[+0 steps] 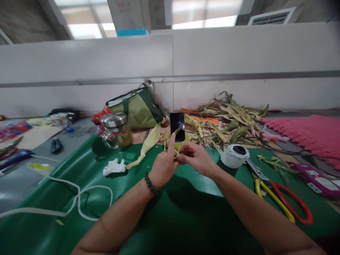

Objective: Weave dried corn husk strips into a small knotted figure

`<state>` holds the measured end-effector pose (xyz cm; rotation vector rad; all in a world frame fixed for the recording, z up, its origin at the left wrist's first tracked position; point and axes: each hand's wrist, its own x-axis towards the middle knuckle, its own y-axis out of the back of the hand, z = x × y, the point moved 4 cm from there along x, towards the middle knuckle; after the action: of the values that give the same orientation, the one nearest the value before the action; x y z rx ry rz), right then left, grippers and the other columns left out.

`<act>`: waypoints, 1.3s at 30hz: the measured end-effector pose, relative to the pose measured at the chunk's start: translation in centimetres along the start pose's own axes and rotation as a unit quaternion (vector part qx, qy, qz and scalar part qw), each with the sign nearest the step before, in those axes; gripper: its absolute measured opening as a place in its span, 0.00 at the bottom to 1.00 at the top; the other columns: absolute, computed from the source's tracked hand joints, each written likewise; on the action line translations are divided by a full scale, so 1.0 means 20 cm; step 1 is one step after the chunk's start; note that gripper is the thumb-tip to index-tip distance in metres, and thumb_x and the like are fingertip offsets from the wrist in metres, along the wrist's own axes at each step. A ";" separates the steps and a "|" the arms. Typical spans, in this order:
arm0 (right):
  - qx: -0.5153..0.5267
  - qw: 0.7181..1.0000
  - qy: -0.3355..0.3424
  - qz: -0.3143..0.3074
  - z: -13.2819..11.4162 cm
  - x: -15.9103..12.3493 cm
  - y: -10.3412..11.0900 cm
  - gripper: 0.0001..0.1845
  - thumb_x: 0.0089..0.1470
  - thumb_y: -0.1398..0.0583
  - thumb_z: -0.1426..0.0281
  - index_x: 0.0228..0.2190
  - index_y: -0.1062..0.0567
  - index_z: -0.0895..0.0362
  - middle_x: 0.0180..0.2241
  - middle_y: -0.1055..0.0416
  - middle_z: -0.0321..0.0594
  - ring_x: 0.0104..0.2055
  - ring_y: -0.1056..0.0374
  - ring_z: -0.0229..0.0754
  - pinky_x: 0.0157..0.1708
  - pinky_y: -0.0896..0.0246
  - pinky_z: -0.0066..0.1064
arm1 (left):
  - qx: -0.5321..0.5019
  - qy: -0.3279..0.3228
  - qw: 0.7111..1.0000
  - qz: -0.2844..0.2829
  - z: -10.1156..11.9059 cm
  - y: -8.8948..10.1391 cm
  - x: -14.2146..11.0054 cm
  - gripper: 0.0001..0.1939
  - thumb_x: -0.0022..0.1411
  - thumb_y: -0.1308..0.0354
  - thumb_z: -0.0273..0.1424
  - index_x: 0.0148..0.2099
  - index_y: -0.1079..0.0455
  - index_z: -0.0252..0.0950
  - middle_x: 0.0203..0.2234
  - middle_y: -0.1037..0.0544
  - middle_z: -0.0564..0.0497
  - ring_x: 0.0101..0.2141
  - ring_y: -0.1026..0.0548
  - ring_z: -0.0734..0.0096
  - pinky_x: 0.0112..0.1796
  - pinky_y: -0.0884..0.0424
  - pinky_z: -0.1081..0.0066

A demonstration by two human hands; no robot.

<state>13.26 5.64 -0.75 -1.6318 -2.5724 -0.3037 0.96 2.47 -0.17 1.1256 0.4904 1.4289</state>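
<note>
My left hand [163, 166], with a dark bead bracelet on its wrist, and my right hand [195, 157] meet over the green mat [148, 212]. Both pinch a thin strip of corn husk [177, 130] that sticks up between their fingertips. My left index finger points upward along the strip. Just behind my hands a black phone [177, 126] stands propped on a yellow tape roll [178, 142]. A whole pale husk leaf [148, 144] lies on the mat to the left of my hands.
A pile of dry corn husks [225, 122] lies behind. Near my right arm sit a white tape roll [235, 156] and red-and-yellow scissors [278, 194]. A glass jar [117, 131], green bag [135, 108], crumpled tissue [114, 167] and white cord [79, 202] are at left. Pink knitted cloth [308, 134] lies right.
</note>
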 end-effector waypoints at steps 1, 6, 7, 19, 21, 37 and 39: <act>-0.015 1.000 0.001 -0.021 0.00 0.00 0.00 0.11 0.43 0.35 0.65 0.27 0.31 0.57 0.21 0.31 0.33 0.24 0.32 0.37 0.26 0.33 0.30 | 0.015 -0.018 1.000 0.005 0.01 -0.01 -0.01 0.40 0.55 0.47 0.25 0.67 0.58 0.30 0.24 0.26 0.51 0.25 0.28 0.67 0.29 0.33 0.70; -0.133 0.985 0.110 0.014 -0.06 -0.02 0.03 0.05 0.46 0.37 0.71 0.21 0.25 0.57 0.22 0.34 0.35 0.24 0.38 0.34 0.23 0.42 0.27 | -0.017 -0.052 0.998 -0.016 0.03 -0.06 -0.02 0.39 0.55 0.49 0.24 0.67 0.57 0.30 0.23 0.26 0.52 0.22 0.31 0.71 0.26 0.36 0.74; -0.145 0.978 0.144 0.048 -0.09 -0.03 0.05 0.04 0.45 0.37 0.72 0.21 0.24 0.57 0.23 0.35 0.35 0.24 0.39 0.34 0.23 0.43 0.26 | -0.051 -0.043 0.997 -0.027 0.03 -0.06 -0.02 0.37 0.54 0.49 0.24 0.66 0.54 0.30 0.21 0.28 0.54 0.21 0.32 0.72 0.25 0.37 0.74; -0.123 0.960 0.197 0.153 -0.08 -0.01 0.09 0.06 0.48 0.36 0.68 0.22 0.23 0.56 0.21 0.33 0.34 0.22 0.39 0.34 0.22 0.44 0.27 | -0.395 -0.011 0.889 -0.234 0.09 -0.02 -0.01 0.16 0.55 0.43 0.38 0.23 0.42 0.35 0.17 0.42 0.59 0.20 0.43 0.80 0.22 0.45 0.76; -0.136 0.956 0.204 0.160 -0.09 -0.02 0.08 0.06 0.48 0.36 0.67 0.23 0.23 0.56 0.22 0.32 0.34 0.24 0.39 0.34 0.24 0.43 0.27 | -0.402 0.011 0.886 -0.229 0.09 -0.03 -0.01 0.17 0.54 0.43 0.40 0.22 0.42 0.35 0.16 0.41 0.58 0.19 0.43 0.80 0.21 0.46 0.76; -0.029 0.987 0.069 0.141 -0.08 0.03 0.22 0.26 0.46 0.40 0.45 0.19 0.35 0.56 0.14 0.44 0.29 0.16 0.50 0.30 0.16 0.53 0.25 | -0.431 0.041 0.881 -0.190 0.05 0.01 0.02 0.17 0.52 0.39 0.42 0.25 0.27 0.31 0.20 0.26 0.51 0.22 0.34 0.77 0.23 0.38 0.77; 0.001 0.997 0.032 0.067 -0.08 0.03 0.21 0.27 0.45 0.42 0.43 0.24 0.32 0.56 0.17 0.38 0.31 0.16 0.44 0.31 0.17 0.47 0.25 | -0.439 0.055 0.883 -0.158 0.03 0.02 0.03 0.16 0.52 0.39 0.41 0.26 0.28 0.31 0.23 0.24 0.49 0.26 0.30 0.74 0.28 0.34 0.75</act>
<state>16.67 7.60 1.47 -1.7545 -2.4025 -0.3373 1.41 2.77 0.66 0.2151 0.0539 1.2094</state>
